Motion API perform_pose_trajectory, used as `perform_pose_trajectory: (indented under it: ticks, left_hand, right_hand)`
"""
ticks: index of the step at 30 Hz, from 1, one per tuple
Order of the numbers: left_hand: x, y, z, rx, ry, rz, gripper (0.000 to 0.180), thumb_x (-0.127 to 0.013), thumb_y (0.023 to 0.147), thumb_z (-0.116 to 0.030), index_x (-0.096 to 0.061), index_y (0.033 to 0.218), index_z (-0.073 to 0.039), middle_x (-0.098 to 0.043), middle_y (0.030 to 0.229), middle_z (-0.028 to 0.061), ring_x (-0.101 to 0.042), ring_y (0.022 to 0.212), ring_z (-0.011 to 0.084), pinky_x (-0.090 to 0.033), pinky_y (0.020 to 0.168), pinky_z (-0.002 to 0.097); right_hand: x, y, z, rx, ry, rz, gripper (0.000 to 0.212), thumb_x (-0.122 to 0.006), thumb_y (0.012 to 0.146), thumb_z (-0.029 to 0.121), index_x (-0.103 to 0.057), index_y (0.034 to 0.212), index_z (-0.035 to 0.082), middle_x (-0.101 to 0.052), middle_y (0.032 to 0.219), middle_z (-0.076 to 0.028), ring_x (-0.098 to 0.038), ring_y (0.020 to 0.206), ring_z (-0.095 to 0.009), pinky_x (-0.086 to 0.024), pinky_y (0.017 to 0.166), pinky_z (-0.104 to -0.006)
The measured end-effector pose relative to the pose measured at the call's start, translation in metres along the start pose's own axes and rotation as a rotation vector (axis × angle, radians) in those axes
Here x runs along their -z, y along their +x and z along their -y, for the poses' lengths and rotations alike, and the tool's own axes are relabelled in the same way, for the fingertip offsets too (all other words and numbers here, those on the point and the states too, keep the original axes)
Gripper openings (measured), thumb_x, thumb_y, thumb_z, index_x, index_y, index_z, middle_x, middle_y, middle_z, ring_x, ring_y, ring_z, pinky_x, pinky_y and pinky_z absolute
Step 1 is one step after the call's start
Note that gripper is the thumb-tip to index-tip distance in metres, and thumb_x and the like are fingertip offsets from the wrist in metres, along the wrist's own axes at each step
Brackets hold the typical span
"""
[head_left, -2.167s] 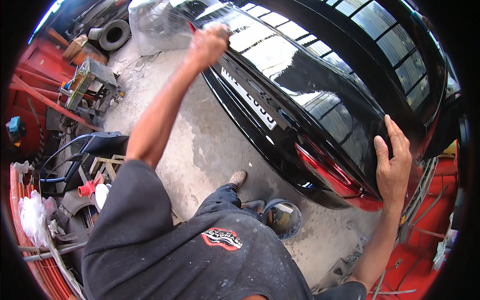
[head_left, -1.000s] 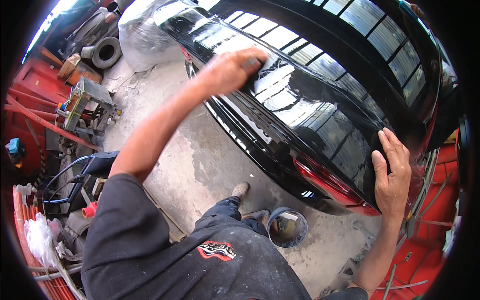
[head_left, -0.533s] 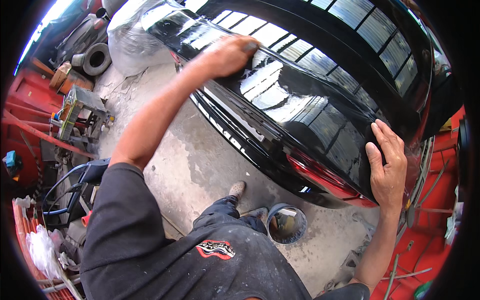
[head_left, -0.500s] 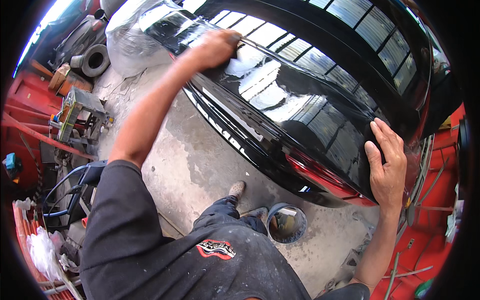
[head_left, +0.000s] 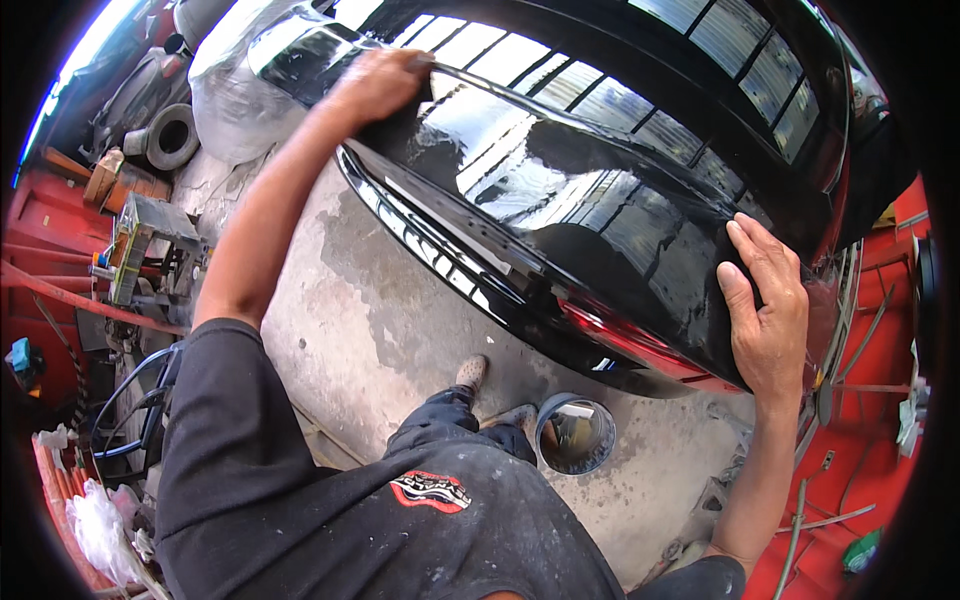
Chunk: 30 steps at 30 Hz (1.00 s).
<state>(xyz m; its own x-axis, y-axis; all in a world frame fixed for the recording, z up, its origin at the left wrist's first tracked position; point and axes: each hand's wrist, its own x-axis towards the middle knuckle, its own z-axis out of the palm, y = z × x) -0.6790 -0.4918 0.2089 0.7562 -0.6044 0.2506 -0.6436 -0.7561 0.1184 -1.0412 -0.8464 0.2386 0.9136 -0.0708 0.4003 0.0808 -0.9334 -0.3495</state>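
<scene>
A glossy black car [head_left: 650,250] stands before me, its rear lid and bumper mirroring roof panels and beams. My left hand [head_left: 380,85] is on the far left part of the lid, near its raised rear edge. Its fingers are curled down, and a small dark grey edge shows at the fingertips; what they hold is mostly hidden. My right hand [head_left: 768,310] rests on the lid's right corner, fingers stretched out and thumb apart. Below that corner runs a red tail light [head_left: 630,343].
A round bucket [head_left: 576,469] holding liquid stands on the worn concrete floor [head_left: 330,290] beside my feet. Plastic sheeting [head_left: 235,100] covers something at the far left. A tyre [head_left: 172,137], a metal machine [head_left: 150,230] and red panels line the left; more red panels [head_left: 860,480] stand right.
My left hand has slid further left along the lid's edge. My right hand stays on the corner. The view has shifted slightly, so the car sits a little higher and further left.
</scene>
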Motion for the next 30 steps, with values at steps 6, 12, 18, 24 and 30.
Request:
perform_pose_trajectory:
  ticks: [6,12,18,24,30]
  left_hand:
    - [-0.011,-0.028,-0.072,-0.157,0.029,0.071,0.035,-0.048,0.104,-0.017,-0.069,0.131,-0.012,-0.069,0.13,0.0211,-0.068,0.119,0.035,-0.052,0.108,0.0443]
    - [-0.011,-0.006,-0.001,0.061,-0.081,-0.046,0.033,-0.048,0.109,-0.027,-0.07,0.127,-0.011,-0.071,0.123,0.023,-0.07,0.112,0.0385,-0.054,0.099,0.0486]
    - [0.009,0.026,0.042,0.198,0.168,0.143,0.035,-0.049,0.101,-0.026,-0.073,0.115,-0.005,-0.073,0.113,0.0266,-0.069,0.108,0.0451,-0.054,0.097,0.0508]
    - [-0.006,0.023,0.015,0.073,-0.019,0.055,0.035,-0.052,0.1,-0.021,-0.072,0.125,-0.008,-0.072,0.119,0.0247,-0.069,0.113,0.0429,-0.053,0.101,0.0475]
    - [0.004,0.057,0.152,0.199,0.447,0.099,0.039,-0.05,0.093,-0.016,-0.069,0.123,0.001,-0.065,0.138,0.0229,-0.062,0.127,0.0376,-0.048,0.11,0.0488]
  right_hand:
    - [-0.001,0.003,-0.001,-0.012,-0.034,0.029,0.04,-0.066,0.098,0.016,-0.068,0.134,0.0,-0.066,0.139,-0.017,-0.058,0.132,-0.035,-0.042,0.115,-0.042]
    - [0.004,-0.003,-0.003,-0.056,-0.073,0.073,0.042,-0.063,0.102,0.02,-0.065,0.14,0.002,-0.063,0.145,-0.015,-0.055,0.137,-0.032,-0.039,0.118,-0.0413]
    - [-0.001,0.003,0.001,-0.056,-0.039,0.092,0.042,-0.063,0.102,0.021,-0.066,0.139,0.002,-0.063,0.145,-0.015,-0.055,0.136,-0.032,-0.039,0.118,-0.042]
    - [0.005,-0.003,0.0,-0.088,-0.088,0.071,0.042,-0.064,0.101,0.023,-0.067,0.136,0.001,-0.065,0.143,-0.016,-0.056,0.135,-0.033,-0.04,0.116,-0.0427]
    - [-0.003,0.004,0.0,-0.066,-0.046,0.077,0.042,-0.063,0.101,0.022,-0.067,0.136,0.001,-0.064,0.143,-0.016,-0.056,0.135,-0.034,-0.041,0.116,-0.0432]
